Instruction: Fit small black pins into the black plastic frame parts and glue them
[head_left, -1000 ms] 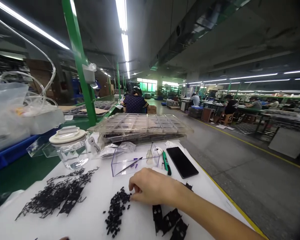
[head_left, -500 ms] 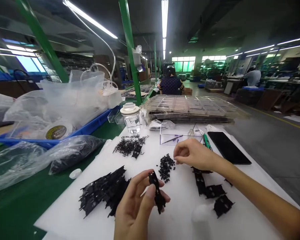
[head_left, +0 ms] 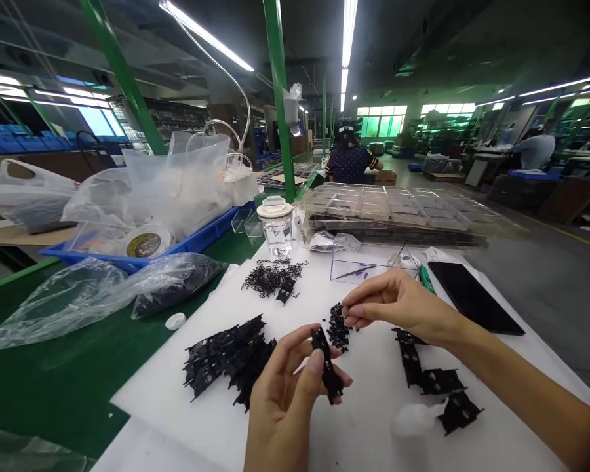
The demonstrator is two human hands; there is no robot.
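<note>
Between thumb and fingers, my left hand [head_left: 288, 387] holds a flat black plastic part [head_left: 327, 367] with small holes, tilted over the white work surface [head_left: 187, 419]. My right hand [head_left: 398, 305] is closed in a pinch above the edge of a pile of tiny black pieces [head_left: 339, 328]; whatever its fingertips hold is too small to make out. To the left lies a heap of similar black plastic parts [head_left: 226, 357]. Several more black parts [head_left: 442, 381] rest below my right forearm. Farther back is a tangle of thin black pieces [head_left: 275, 278].
A lidded clear jar [head_left: 278, 229], a clear box [head_left: 351, 265], a dark tablet-like slab [head_left: 472, 295] and a green pen-like tool [head_left: 427, 278] stand around. Behind are stacked compartment trays [head_left: 393, 206]. A blue tray [head_left: 196, 236] with plastic bags is left. A person [head_left: 348, 157] sits beyond.
The view has turned slightly left, so everything sits farther right. My right hand has turned, its fingertips now pinched nearer the tiny pieces. My left hand keeps the black plastic part.
</note>
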